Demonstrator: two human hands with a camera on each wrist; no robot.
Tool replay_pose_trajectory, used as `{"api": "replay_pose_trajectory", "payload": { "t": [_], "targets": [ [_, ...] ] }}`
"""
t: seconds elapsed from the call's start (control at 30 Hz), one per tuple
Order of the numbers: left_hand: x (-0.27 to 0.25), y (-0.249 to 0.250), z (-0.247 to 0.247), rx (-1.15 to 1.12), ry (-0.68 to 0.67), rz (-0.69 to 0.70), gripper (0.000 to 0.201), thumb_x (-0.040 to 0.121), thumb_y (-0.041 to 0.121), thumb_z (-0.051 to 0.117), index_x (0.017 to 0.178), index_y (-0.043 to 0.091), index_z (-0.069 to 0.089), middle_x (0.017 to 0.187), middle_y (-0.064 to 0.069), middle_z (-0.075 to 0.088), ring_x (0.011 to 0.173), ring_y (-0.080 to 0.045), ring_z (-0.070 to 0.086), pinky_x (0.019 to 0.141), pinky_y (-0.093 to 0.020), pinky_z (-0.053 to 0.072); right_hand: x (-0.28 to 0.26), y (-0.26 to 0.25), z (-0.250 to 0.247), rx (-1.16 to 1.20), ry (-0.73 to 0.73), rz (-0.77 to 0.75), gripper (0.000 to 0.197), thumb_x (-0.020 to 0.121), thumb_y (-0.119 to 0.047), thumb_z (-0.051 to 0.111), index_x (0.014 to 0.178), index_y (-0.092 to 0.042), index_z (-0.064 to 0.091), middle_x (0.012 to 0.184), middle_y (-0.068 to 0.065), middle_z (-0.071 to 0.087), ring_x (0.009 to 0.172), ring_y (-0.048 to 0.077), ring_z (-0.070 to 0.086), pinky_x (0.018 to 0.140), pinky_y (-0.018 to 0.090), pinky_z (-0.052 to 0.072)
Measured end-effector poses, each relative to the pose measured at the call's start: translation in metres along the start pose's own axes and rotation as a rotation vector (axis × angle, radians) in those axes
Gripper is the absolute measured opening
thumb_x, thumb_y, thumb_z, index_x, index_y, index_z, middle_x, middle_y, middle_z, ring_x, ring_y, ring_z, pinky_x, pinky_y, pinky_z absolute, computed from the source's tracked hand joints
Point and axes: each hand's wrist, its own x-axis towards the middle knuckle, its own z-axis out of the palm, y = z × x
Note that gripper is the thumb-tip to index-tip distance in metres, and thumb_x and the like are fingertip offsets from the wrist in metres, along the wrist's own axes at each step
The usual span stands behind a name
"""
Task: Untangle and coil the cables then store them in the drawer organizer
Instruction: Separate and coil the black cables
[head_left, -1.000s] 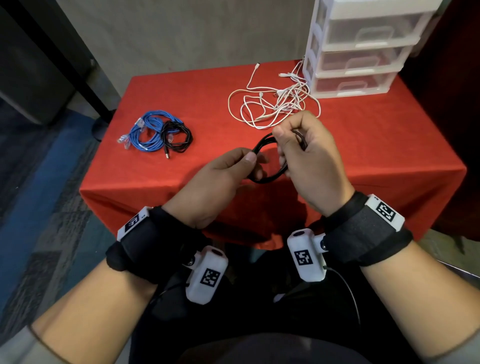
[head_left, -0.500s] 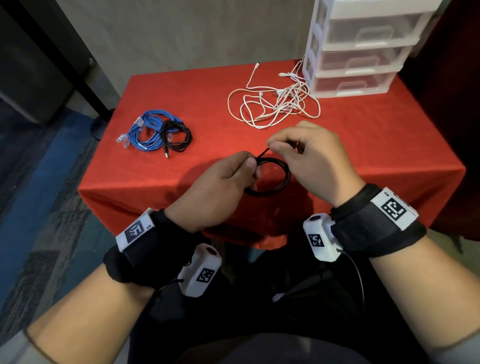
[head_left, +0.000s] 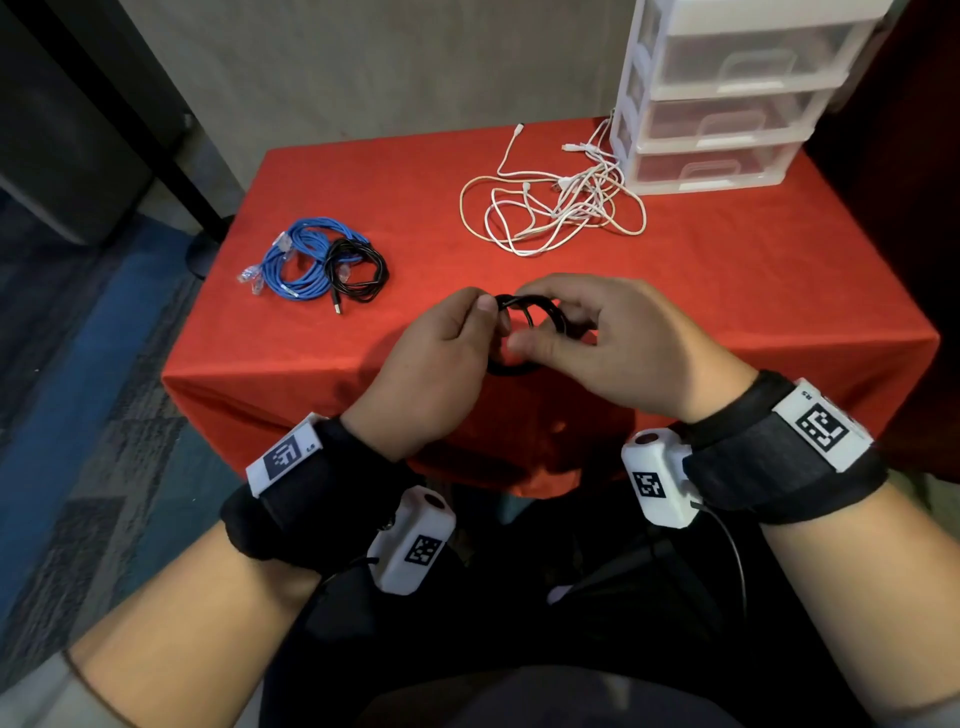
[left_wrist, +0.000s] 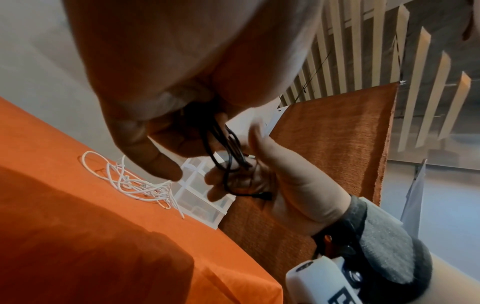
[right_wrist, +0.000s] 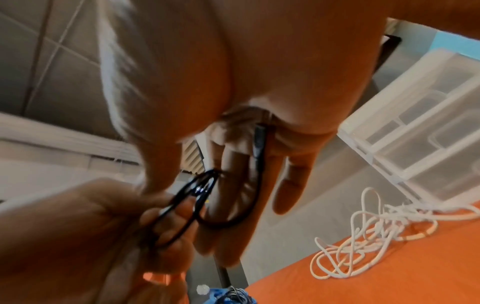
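**A:** What do you see from your end?

**B:** I see both hands out over the near edge of the red table. My left hand pinches a small black cable that is wound into a ring. The thumb and fingers squeeze the loops on the ring's left side.

**A:** And the other hand?

**B:** My right hand holds the same ring from the right. Its fingers curl over the top. In the right wrist view the cable's plug end lies in the palm, between the fingers.

**A:** Where are the other cables?

**B:** A blue cable lies coiled on the left part of the table. A second black coil touches its right side. A messy pile of white cables sits at the back, right against the drawer organizer. All three drawers look pushed in.
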Motion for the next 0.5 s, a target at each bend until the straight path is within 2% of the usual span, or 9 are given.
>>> {"api": "replay_pose_trajectory", "payload": {
  "t": [0.07,0.13,0.2,0.27,0.33,0.4,0.43,0.5],
  "targets": [
    [0.003,-0.001,0.003,0.032,0.060,-0.016,0.031,0.099,0.038,0.037,0.079,0.024,0.056,0.068,0.007,0.053,0.063,-0.011,0.046,0.066,-0.033,0.039,-0.002,0.001,0.002,0.074,-0.008,-0.042,0.048,0.087,-0.030,0.080,0.130,-0.029,0.059,0.081,-0.002,0.072,0.076,0.018,0.069,0.083,0.044,0.053],
    [0.006,-0.005,0.006,0.099,0.106,-0.014,0.032,0.102,0.035,0.038,0.079,0.025,0.056,0.064,0.010,0.054,0.058,-0.007,0.047,0.063,-0.032,0.038,-0.003,0.000,0.005,0.151,0.009,-0.078,0.058,0.086,-0.019,0.080,0.136,-0.025,0.051,0.078,0.003,0.069,0.072,0.024,0.067,0.082,0.048,0.054],
    [0.007,-0.008,0.007,0.184,0.141,0.009,0.032,0.107,0.028,0.039,0.079,0.026,0.056,0.063,0.010,0.053,0.057,-0.003,0.047,0.063,-0.032,0.038,-0.002,-0.003,0.009,0.191,0.051,-0.075,0.051,0.085,-0.017,0.077,0.128,-0.023,0.049,0.075,0.006,0.067,0.067,0.030,0.064,0.076,0.054,0.054],
    [0.008,-0.006,0.008,0.200,0.170,0.021,0.032,0.108,0.025,0.039,0.082,0.026,0.057,0.064,0.009,0.054,0.057,-0.002,0.047,0.063,-0.031,0.038,-0.002,-0.004,0.012,0.209,0.117,-0.053,0.040,0.086,-0.017,0.074,0.115,-0.022,0.048,0.073,0.004,0.066,0.063,0.034,0.064,0.070,0.057,0.054],
    [0.008,-0.004,0.007,0.114,0.167,0.024,0.029,0.109,0.022,0.039,0.093,0.022,0.063,0.064,0.009,0.052,0.056,-0.002,0.044,0.061,-0.028,0.036,-0.002,-0.003,0.015,0.250,0.146,-0.034,0.033,0.087,-0.014,0.073,0.108,-0.020,0.048,0.076,0.003,0.066,0.062,0.035,0.066,0.067,0.059,0.054],
    [0.007,-0.002,0.006,-0.022,0.118,0.038,0.027,0.108,0.021,0.039,0.112,0.017,0.065,0.063,0.012,0.048,0.060,-0.005,0.042,0.060,-0.025,0.036,-0.003,-0.003,0.014,0.309,0.141,-0.013,0.031,0.089,-0.009,0.072,0.107,-0.017,0.047,0.079,0.009,0.064,0.061,0.035,0.070,0.065,0.062,0.055],
    [0.007,-0.001,0.005,-0.066,0.089,0.044,0.028,0.107,0.022,0.039,0.117,0.019,0.065,0.063,0.013,0.047,0.062,-0.007,0.042,0.060,-0.026,0.036,-0.003,-0.003,0.013,0.340,0.130,0.003,0.031,0.090,-0.006,0.071,0.107,-0.015,0.047,0.080,0.011,0.064,0.061,0.033,0.072,0.065,0.064,0.055],
    [0.006,-0.002,0.004,-0.102,0.053,0.032,0.028,0.105,0.027,0.040,0.113,0.026,0.067,0.062,0.014,0.047,0.064,-0.010,0.041,0.063,-0.029,0.034,-0.005,0.000,0.012,0.373,0.114,0.029,0.030,0.091,-0.005,0.072,0.106,-0.013,0.047,0.084,0.013,0.065,0.061,0.031,0.074,0.065,0.065,0.056]
  ]
}}
